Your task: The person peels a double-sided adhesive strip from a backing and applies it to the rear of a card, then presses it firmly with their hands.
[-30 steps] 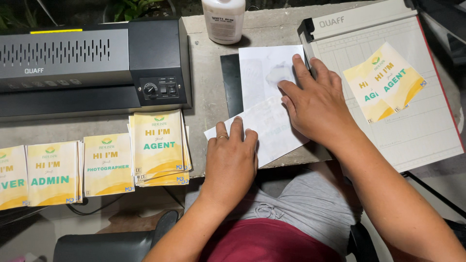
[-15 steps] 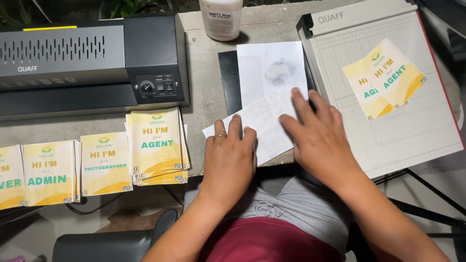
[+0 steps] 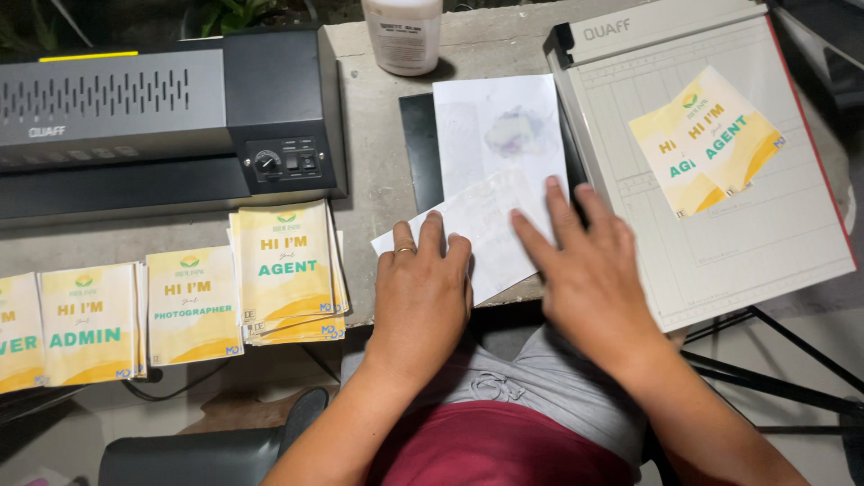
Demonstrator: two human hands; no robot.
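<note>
At bench edge, 6 o'clock: two bare hands press flat on a tilted white paper sheet (image 3: pixel 481 236) that lies at the near edge of the grey concrete bench (image 3: pixel 378 135).
Left hand (image 3: pixel 421 292): palm down, fingers extended, nothing grasped; it rests on the sheet's lower left corner, seemingly to pin it so it cannot slide.
Right hand (image 3: pixel 589 270): palm down, fingers spread, nothing grasped; it lies across the sheet's right part, as if smoothing it flat.
Beneath, toward 12 o'clock: a second white sheet with a faint smudge (image 3: pixel 499 130) overlaps a flat black pad (image 3: pixel 419 148), which gives a level backing.
At 3 o'clock: a pale grid-marked paper trimmer board (image 3: pixel 756 243) carries two yellow-and-white printed cards (image 3: pixel 706 139), set at an angle, within the right hand's reach.
At 9 o'clock: stacks of yellow-and-white printed cards (image 3: pixel 189 301) sit sorted in a row along the near edge.
At 10 o'clock: a black and grey laminating machine (image 3: pixel 162 121) stands behind those stacks.
At 12 o'clock: a white plastic bottle (image 3: pixel 402 34) stands upright, well apart from the hands.
</note>
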